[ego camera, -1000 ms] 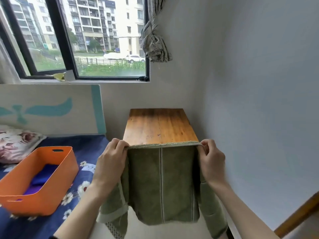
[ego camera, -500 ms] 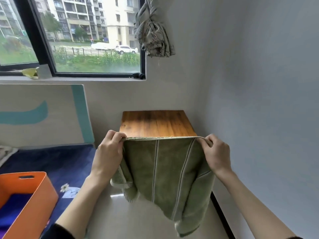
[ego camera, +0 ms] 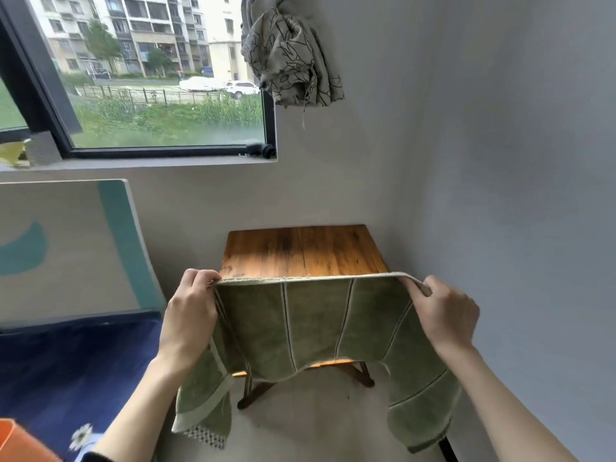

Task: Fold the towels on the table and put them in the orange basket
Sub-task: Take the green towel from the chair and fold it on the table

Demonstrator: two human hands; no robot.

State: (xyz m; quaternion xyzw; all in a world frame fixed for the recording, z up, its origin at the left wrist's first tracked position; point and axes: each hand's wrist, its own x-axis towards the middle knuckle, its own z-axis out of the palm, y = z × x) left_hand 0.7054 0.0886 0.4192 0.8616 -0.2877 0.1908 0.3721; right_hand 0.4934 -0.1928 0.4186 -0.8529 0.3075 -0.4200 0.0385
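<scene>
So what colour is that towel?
Olive green towel with thin pale stripes, seen in the head view.

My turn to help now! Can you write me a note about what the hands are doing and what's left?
Left hand and right hand each pinch a top corner of the green towel, held up stretched in the air over the near edge of the wooden table.
Orange basket: only a corner shows, bottom left, on the bed.
Done: towel picked up.
Left: fold it, then put it in the basket.
</scene>
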